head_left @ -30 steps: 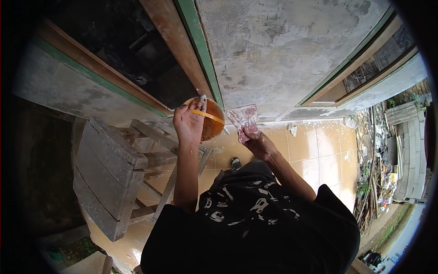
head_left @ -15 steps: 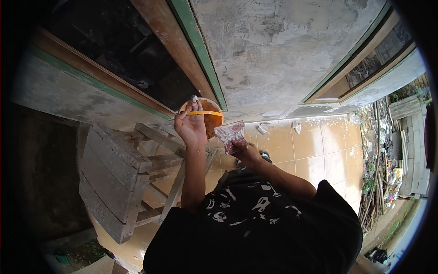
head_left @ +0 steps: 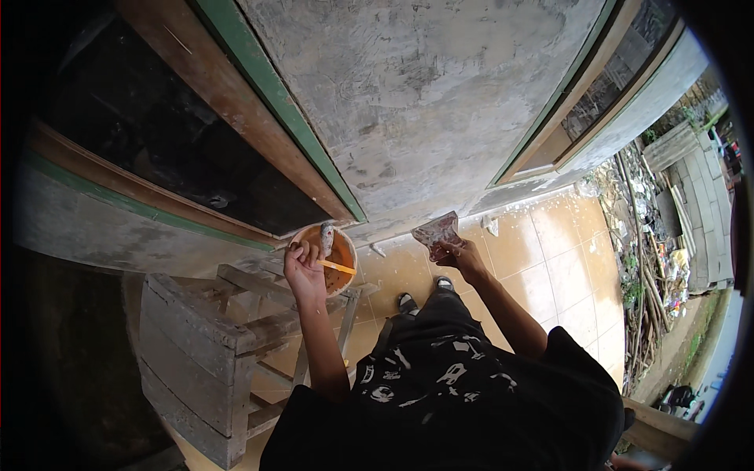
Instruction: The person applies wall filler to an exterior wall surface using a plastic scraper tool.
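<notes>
My left hand (head_left: 305, 271) is closed at the near left side of an orange bucket (head_left: 345, 250), where the bucket's yellow-orange strap handle (head_left: 338, 268) runs out from the fingers. Beside the fingertips, a grey-white smeared tool handle (head_left: 327, 239) sticks up; I cannot tell whether the fingers grip it too. The inside of the bucket is partly hidden by the hand. My right hand (head_left: 463, 259) grips a flat putty spreader (head_left: 437, 231) with flared corners, its reddish face streaked with white. The spreader is held up above the tiled floor, apart from the wall.
Ahead rises a patchy grey plastered wall (head_left: 408, 102) with green-edged wooden window frames (head_left: 275, 102). A rough wooden bench (head_left: 196, 353) stands at the left. White scraps (head_left: 490, 226) lie on the tan tiles (head_left: 561, 235). Sticks and rubbish (head_left: 648, 275) are heaped at the right.
My right hand has moved away to the right with the spreader, widening the gap between my hands. The left hand and bucket appear lower and farther left as the view shifted.
</notes>
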`<state>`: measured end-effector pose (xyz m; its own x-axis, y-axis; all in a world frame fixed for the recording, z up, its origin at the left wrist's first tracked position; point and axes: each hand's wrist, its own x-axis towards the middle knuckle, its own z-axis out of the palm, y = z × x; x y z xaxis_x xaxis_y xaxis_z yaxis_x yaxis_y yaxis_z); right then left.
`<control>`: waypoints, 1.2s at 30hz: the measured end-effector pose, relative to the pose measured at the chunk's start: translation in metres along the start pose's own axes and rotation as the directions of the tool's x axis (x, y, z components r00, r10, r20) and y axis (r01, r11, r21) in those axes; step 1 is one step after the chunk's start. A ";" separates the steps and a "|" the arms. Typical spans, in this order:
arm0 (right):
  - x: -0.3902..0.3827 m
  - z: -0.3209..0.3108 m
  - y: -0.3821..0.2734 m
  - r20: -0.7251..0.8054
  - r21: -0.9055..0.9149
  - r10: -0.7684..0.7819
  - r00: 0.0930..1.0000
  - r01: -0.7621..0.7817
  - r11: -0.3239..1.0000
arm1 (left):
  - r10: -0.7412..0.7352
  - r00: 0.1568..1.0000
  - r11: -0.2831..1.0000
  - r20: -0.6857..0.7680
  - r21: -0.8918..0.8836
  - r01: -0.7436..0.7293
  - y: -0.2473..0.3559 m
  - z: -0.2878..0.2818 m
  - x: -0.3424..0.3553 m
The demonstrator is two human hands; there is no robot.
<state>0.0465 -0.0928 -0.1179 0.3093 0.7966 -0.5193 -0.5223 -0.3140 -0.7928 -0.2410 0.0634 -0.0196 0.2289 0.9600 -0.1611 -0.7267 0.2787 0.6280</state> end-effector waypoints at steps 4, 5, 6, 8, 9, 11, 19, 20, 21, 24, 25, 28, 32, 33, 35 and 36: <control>0.006 0.018 -0.025 -0.020 0.054 -0.117 0.993 0.118 0.992 | -0.150 0.988 0.985 -0.029 0.086 0.152 -0.022 -0.015 -0.005; 0.004 0.028 -0.034 0.004 0.100 -0.159 0.987 0.158 0.982 | -0.146 0.989 0.985 -0.030 0.088 0.148 -0.025 -0.023 -0.006; 0.002 0.032 -0.042 0.016 0.145 -0.206 0.978 0.202 0.969 | -0.201 0.978 0.965 -0.055 0.162 0.208 -0.029 -0.023 -0.006; 0.010 0.031 -0.045 0.007 0.086 -0.210 0.978 0.208 0.974 | -0.251 0.964 0.923 -0.083 0.279 0.264 -0.035 -0.023 -0.011; 0.015 0.028 -0.046 0.000 0.028 -0.214 0.977 0.214 0.976 | -0.251 0.965 0.924 -0.075 0.278 0.262 -0.036 -0.023 -0.012; 0.029 0.022 -0.044 -0.016 -0.016 -0.214 0.977 0.213 0.977 | -0.270 0.960 0.911 -0.078 0.303 0.281 -0.038 -0.023 -0.012; 0.104 0.004 -0.019 -0.028 0.254 0.017 0.999 -0.009 0.967 | -0.204 0.972 0.892 -0.118 0.386 0.234 -0.030 0.025 -0.022; 0.112 0.003 -0.015 -0.025 0.323 0.038 0.999 -0.028 0.946 | -0.209 0.970 0.887 -0.125 0.393 0.242 -0.029 0.031 -0.025; 0.124 0.006 -0.015 -0.012 0.388 0.052 0.999 -0.043 0.920 | -0.190 0.973 0.889 -0.131 0.398 0.227 -0.030 0.032 -0.024; 0.142 0.011 0.001 0.068 0.412 0.152 0.986 -0.166 0.896 | -0.171 0.977 0.906 -0.129 0.370 0.207 -0.037 0.027 -0.023; 0.153 0.009 0.006 0.077 0.410 0.156 0.985 -0.174 0.896 | -0.179 0.974 0.904 -0.142 0.368 0.219 -0.041 0.027 -0.026; 0.169 0.018 0.020 0.021 0.342 0.151 0.988 -0.149 0.928 | -0.157 0.967 0.896 -0.203 0.382 0.226 -0.045 0.029 -0.030; 0.190 0.030 0.025 0.018 0.356 0.166 0.986 -0.161 0.920 | -0.118 0.965 0.919 -0.235 0.343 0.196 -0.041 0.020 -0.033; 0.191 0.031 0.025 0.022 0.357 0.175 0.984 -0.171 0.918 | -0.115 0.963 0.917 -0.244 0.346 0.198 -0.041 0.022 -0.034; 0.190 0.032 0.024 0.005 0.338 0.158 0.987 -0.150 0.929 | -0.111 0.956 0.926 -0.273 0.320 0.199 -0.040 0.027 -0.034; 0.190 0.033 0.020 0.012 0.351 0.143 0.990 -0.138 0.926 | -0.111 0.954 0.925 -0.280 0.321 0.202 -0.041 0.028 -0.032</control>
<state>0.0690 0.0689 -0.2215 0.2217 0.7494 -0.6238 -0.8052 -0.2202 -0.5506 -0.2004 0.0204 -0.0196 0.1175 0.8921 -0.4362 -0.4185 0.4428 0.7929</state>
